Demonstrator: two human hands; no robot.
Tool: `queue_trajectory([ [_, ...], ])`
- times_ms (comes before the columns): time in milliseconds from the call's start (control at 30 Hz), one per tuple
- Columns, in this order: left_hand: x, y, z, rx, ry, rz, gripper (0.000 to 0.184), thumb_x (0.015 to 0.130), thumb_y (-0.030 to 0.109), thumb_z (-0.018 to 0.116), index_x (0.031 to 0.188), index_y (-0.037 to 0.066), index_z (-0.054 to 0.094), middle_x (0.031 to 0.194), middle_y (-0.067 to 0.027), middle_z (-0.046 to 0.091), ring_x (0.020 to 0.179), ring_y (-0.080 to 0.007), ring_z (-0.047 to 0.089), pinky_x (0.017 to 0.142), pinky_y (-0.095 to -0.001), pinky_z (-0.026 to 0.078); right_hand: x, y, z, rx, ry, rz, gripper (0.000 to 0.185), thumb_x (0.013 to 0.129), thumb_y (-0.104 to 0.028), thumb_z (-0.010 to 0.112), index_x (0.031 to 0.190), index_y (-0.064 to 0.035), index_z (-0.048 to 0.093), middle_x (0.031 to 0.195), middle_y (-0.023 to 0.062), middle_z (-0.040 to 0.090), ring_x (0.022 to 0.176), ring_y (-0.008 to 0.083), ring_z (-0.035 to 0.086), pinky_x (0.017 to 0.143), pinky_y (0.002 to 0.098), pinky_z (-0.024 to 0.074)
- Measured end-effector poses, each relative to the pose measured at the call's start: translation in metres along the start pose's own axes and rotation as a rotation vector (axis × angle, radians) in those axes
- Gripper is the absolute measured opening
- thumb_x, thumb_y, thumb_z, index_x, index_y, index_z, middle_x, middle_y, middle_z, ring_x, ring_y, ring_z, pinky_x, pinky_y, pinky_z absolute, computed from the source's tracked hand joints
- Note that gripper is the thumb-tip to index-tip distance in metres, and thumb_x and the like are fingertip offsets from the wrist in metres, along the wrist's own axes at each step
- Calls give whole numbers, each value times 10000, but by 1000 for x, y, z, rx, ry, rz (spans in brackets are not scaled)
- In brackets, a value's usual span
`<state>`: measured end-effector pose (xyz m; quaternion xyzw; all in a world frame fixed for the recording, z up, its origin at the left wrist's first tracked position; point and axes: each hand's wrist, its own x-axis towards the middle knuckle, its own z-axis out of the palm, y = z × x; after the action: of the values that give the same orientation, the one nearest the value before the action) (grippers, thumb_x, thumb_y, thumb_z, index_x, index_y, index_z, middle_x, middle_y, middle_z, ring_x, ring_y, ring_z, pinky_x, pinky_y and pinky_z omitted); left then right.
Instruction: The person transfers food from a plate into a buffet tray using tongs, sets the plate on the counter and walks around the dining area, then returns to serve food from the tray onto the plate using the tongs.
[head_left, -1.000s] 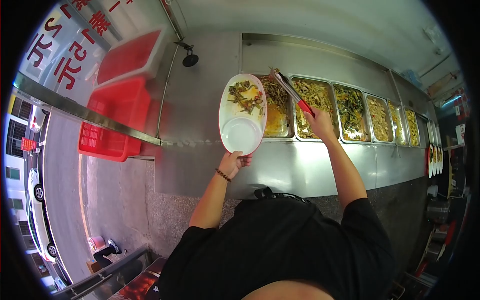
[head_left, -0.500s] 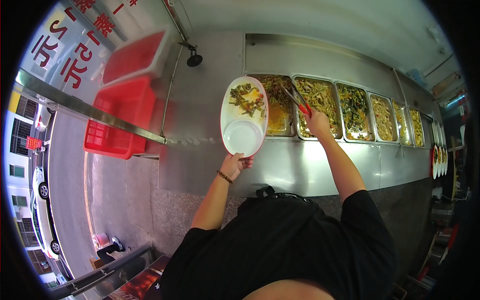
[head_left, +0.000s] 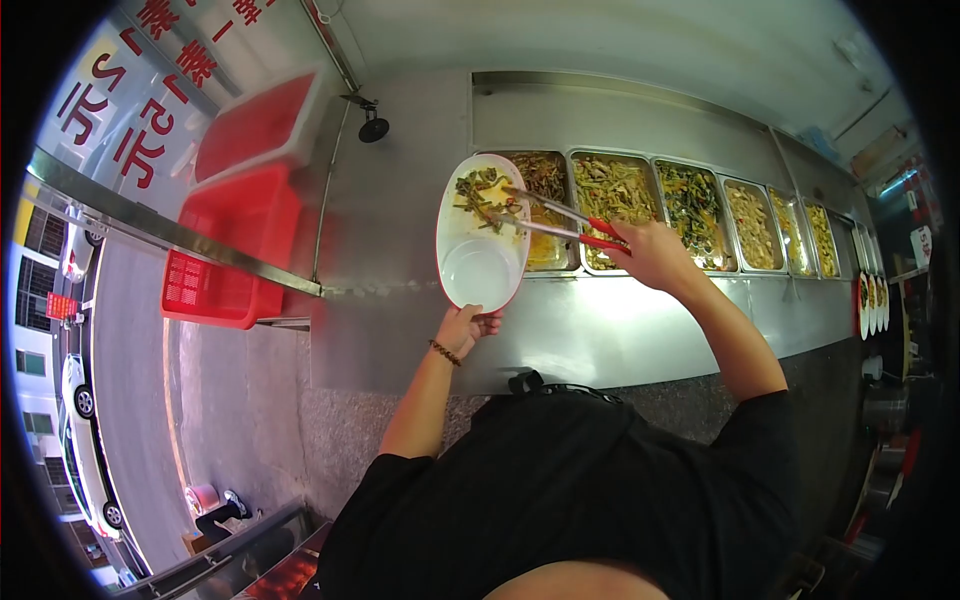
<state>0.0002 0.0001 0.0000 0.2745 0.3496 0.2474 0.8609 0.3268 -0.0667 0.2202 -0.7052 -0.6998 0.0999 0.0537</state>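
White oval plate with a red rim and round hollow point(head_left: 480, 274): your left hand point(head_left: 471, 328) is curled round its near end, likely to keep fingers off the food. Your right hand point(head_left: 660, 253) is wrapped round the red handles of long metal tongs point(head_left: 556, 206), arms spread, tips at the cooked greens point(head_left: 472, 190) in the plate's far half; contact unclear. Plate is held just beside the nearest rectangular stainless-steel tray point(head_left: 550, 273), probably to limit drips on the steel counter point(head_left: 400, 220).

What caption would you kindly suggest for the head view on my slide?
Left hand holding an oval plate, right hand holding red-handled tongs extending over it, beside metal food trays.
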Motion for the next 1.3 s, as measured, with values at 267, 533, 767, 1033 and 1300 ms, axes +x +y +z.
queue_trajectory([
  [267, -5, -2, 6, 6, -17, 17, 303, 928, 109, 470, 1160, -79, 518, 968, -190, 651, 797, -248, 649, 701, -371, 562, -3, -3, 19, -90, 32, -74, 316, 881, -295, 627, 1009, -6, 628, 759, 179, 666, 725, 374, 655, 670, 494, 513],
  [533, -12, -7, 6, 21, -33, -5, 312, 913, 120, 496, 1168, -55, 532, 950, -168, 661, 770, -228, 648, 693, -354, 564, 22, 9, 44, -66, 90, -72, 275, 891, -289, 619, 958, -23, 629, 695, 166, 649, 660, 374, 644, 610, 487, 507],
  [767, -15, -7, 4, 15, -12, 26, 300, 921, 113, 482, 1159, -62, 534, 951, -169, 656, 781, -227, 642, 690, -356, 552, 24, -10, 52, -46, 208, -89, 288, 883, -297, 624, 981, -28, 593, 760, 170, 654, 684, 364, 655, 610, 473, 524],
  [1033, -17, -1, 10, 31, -28, 16, 293, 924, 102, 474, 1164, -55, 533, 943, -176, 656, 763, -227, 640, 678, -360, 553, 25, -26, 65, -142, 179, -159, 358, 877, -277, 623, 1092, -3, 541, 780, 166, 639, 681, 349, 659, 589, 451, 531],
  [1300, -19, -3, 15, 31, -34, 47, 299, 925, 102, 480, 1176, -54, 526, 934, -185, 659, 748, -227, 645, 657, -359, 564, 41, -13, 66, -101, 180, 43, 420, 886, -324, 609, 1115, 27, 579, 775, 190, 658, 691, 378, 661, 621, 473, 541],
])
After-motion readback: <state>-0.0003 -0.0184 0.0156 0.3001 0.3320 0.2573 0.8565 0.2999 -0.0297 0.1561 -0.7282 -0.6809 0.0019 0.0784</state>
